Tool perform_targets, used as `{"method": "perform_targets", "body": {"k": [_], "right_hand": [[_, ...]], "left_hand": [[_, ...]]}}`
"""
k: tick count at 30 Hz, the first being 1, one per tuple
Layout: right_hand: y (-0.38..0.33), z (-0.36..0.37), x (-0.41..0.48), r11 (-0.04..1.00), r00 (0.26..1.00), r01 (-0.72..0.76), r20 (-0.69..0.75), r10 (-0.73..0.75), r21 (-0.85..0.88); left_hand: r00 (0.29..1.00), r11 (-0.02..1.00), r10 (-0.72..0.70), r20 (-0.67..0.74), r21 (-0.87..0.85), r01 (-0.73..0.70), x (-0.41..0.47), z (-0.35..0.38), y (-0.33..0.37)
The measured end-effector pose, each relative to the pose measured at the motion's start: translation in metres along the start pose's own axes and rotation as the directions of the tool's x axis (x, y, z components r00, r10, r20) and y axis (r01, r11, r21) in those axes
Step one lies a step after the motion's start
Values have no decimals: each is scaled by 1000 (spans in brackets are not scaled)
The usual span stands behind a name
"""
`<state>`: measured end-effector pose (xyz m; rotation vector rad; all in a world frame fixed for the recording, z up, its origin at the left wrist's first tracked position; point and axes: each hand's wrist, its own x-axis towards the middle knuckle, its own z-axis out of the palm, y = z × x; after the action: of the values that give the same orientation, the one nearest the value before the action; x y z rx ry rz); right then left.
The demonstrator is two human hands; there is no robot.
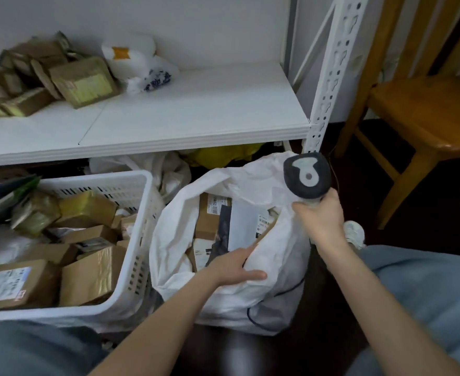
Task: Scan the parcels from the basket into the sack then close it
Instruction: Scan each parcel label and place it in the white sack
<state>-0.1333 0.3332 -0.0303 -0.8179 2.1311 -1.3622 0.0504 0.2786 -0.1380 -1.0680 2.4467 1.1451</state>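
Head view: left fingers point(246, 251) curled over the near rim of the sack point(250, 302), thumb lying flat along the outside, so the left hand point(232, 267) pinches a fold of fabric. Right fingers point(329, 198) wrapped tight round the handle of the scanner point(307, 175); the right hand point(321, 221) looks to trap a bit of sack rim against the handle too, can't tell for sure. Scanner head is rounded, dark grey, matte, with a pale patch on the back; long axis near upright, head up above the fist, leaning slightly left; can't tell which way its window faces. Thin black cable point(277, 294) loops down over the sack front. Sack is white, crinkled, woven-looking, standing on the dark floor point(331, 308) between the basket point(139, 240) and the right leg, mouth open upward. Inside it: a brown cardboard box point(209, 223) with a label, and a flat grey mailer point(243, 226), smooth, standing on edge. Basket is white rigid plastic, slotted walls, just left of the sack and touching it, heaped with taped brown parcels point(93, 275). Behind, a white shelf point(196, 118) holds more brown boxes point(82, 80) and a soft white bag point(142, 66). Wooden chair point(426, 112) at right.
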Motion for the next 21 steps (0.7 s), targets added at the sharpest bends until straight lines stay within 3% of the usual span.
{"method": "perform_targets", "body": {"k": [3,5,8,11,15,18,21], "right_hand": [[-13,14,-11,984,979,-66,201,32,166],[7,34,-18,985,929,-163,347,132,63],[82,49,-34,944,909,-290,263,323,-155],[140,45,-44,874,870,-419,167,464,-245],[109,52,-41,912,901,-331,205,381,-241],[56,71,-27,954,898,-283,322,301,-102],[23,92,-15,957,873,-289,407,267,-9]], "left_hand": [[997,952,-41,-72,299,60,0,17,6],[998,898,-52,-37,436,63,-10,33,3],[991,833,-131,7,543,106,-26,56,-26],[956,802,-292,22,551,232,-39,63,-60],[922,781,-385,49,550,297,-38,47,-71],[966,840,-219,-138,478,258,-32,21,-59],[906,848,-78,-415,450,280,-22,-10,-56]]}}
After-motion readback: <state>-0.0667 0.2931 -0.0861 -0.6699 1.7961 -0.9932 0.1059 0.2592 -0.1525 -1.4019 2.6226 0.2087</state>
